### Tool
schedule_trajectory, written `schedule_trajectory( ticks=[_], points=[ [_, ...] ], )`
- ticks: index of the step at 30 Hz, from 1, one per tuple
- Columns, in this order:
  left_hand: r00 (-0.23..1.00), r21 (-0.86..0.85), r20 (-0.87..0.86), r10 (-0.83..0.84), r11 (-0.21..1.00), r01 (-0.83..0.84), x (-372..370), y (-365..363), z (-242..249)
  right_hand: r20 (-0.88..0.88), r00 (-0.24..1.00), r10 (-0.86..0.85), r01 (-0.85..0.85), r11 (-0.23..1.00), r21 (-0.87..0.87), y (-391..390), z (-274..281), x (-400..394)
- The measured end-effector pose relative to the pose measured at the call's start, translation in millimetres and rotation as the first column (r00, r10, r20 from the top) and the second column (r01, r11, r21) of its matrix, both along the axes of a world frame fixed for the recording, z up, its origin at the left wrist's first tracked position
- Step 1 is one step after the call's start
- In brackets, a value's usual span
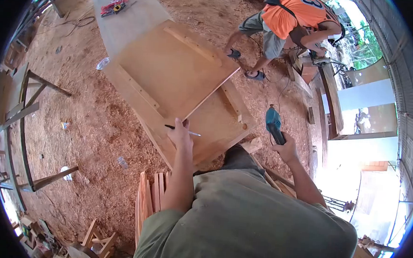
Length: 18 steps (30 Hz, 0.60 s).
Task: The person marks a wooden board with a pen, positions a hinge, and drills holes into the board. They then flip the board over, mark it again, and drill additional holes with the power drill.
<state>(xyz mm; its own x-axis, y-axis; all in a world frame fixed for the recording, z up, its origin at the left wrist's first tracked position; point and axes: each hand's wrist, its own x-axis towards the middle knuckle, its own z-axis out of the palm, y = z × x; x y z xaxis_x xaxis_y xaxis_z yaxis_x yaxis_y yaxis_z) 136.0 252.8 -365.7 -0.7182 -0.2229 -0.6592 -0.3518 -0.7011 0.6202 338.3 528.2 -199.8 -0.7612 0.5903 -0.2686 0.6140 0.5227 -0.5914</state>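
Note:
A thin brown board point(172, 66) lies on top of a larger wooden panel point(216, 129), with narrow wooden strips point(192, 45) along its sides. At the board's near corner is my left hand point(180, 133), its fingers closed round a slim pen point(194, 134) that points to the right. My right hand point(287, 148) grips the dark handle of a teal power tool point(273, 121), held up to the right of the panel and apart from it. The tool's tip points away from me.
A person in an orange shirt point(287, 16) bends over a wooden workpiece at the upper right. Red and yellow tools point(115, 6) lie on a pale sheet point(127, 31). Stacked wood point(149, 196) stands beside me; a wooden frame point(26, 96) is at left.

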Motion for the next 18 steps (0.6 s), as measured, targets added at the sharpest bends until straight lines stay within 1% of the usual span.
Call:
schedule_trajectory(
  ticks=[1, 3, 4, 5, 6, 7, 8, 9, 10, 11, 12, 13, 15, 16, 17, 18],
  points=[
    [1.000, -0.005, 0.004, -0.008, 1.000, 0.008, 12, 3, -3, 0.004, 1.000, -0.008, 0.008, 1.000, -0.005, 8, -7, 5],
    [0.999, -0.008, 0.018, -0.035, 0.999, 0.035, 33, 8, -5, -0.124, 0.992, 0.024, -0.029, 0.999, -0.033, 23, -18, 11],
    [0.998, -0.014, -0.016, -0.055, 0.998, 0.055, 41, 7, -5, -0.115, 0.993, 0.016, -0.022, 0.999, -0.046, 31, -20, 12],
    [0.998, -0.029, -0.003, -0.058, 0.998, 0.058, 46, 3, -1, -0.057, 0.998, -0.030, 0.023, 0.992, -0.125, 35, -19, 9],
    [0.980, -0.055, 0.090, -0.180, 0.981, 0.185, 51, -2, 4, 0.007, 0.998, -0.069, 0.069, 0.977, -0.202, 42, -20, 9],
    [0.941, -0.067, 0.181, -0.287, 0.951, 0.303, 53, -4, 11, 0.016, 0.998, -0.062, 0.064, 0.974, -0.217, 54, -27, 11],
    [0.897, -0.107, 0.217, -0.385, 0.904, 0.414, 55, 0, 19, 0.116, 0.990, -0.077, 0.110, 0.944, -0.311, 68, -34, 9],
    [0.906, -0.121, 0.223, -0.359, 0.912, 0.392, 55, 7, 18, 0.215, 0.974, -0.072, 0.154, 0.905, -0.397, 85, -43, 5],
    [0.871, -0.114, 0.209, -0.445, 0.874, 0.473, 52, 16, 17, 0.212, 0.977, -0.036, 0.123, 0.904, -0.410, 100, -56, -1],
    [0.830, -0.105, 0.200, -0.521, 0.831, 0.547, 50, 27, 18, 0.157, 0.988, 0.002, 0.063, 0.913, -0.402, 114, -70, -2],
    [0.856, -0.007, 0.134, -0.499, 0.863, 0.505, 44, 40, 19, 0.108, 0.993, 0.044, 0.002, 0.919, -0.393, 131, -76, -5],
    [0.874, -0.022, 0.147, -0.463, 0.882, 0.471, 37, 59, 19, 0.110, 0.990, 0.085, -0.032, 0.911, -0.412, 150, -81, -12],
    [0.968, 0.007, 0.132, -0.213, 0.977, 0.214, 18, 89, 13, 0.158, 0.976, 0.148, -0.077, 0.919, -0.386, 177, -94, -22],
    [0.969, -0.019, 0.141, -0.201, 0.978, 0.205, 7, 99, 4, 0.158, 0.974, 0.161, -0.083, 0.908, -0.411, 186, -95, -26],
    [0.997, -0.031, 0.051, -0.054, 0.998, 0.055, -2, 108, -11, 0.165, 0.974, 0.153, -0.069, 0.901, -0.428, 194, -90, -30],
    [0.995, -0.024, -0.043, 0.091, 0.995, -0.092, -8, 118, -11, 0.174, 0.974, 0.142, -0.053, 0.897, -0.439, 203, -84, -32]
  ],
)
